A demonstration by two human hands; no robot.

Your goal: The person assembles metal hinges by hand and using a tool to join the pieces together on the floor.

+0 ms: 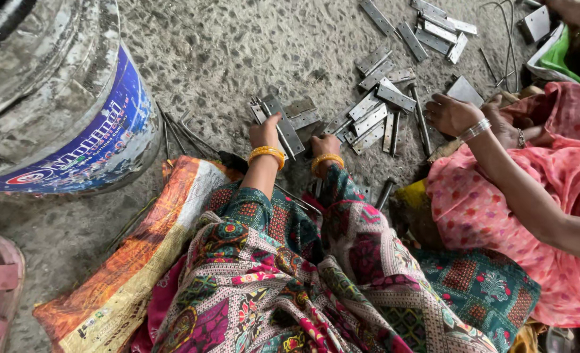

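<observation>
Risk is sitting at the stack: the left hand [264, 134] is clamping a bundle of flat grey steel hinge plates [278, 121] on the speckled concrete floor [224, 46], and a loose grip could be letting them fan out or pinch fingers. The right hand [324, 145] is resting just right of the bundle, fingers curled; I cannot tell whether it is gripping anything. Another person's hand [452, 114] is working the scattered grey hinges [375, 114] near right, so reaches could be colliding.

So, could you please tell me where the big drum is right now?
In the head view the big drum stands on the floor at upper left, to the left of the left hand, with thin metal rods lying between them.
</observation>
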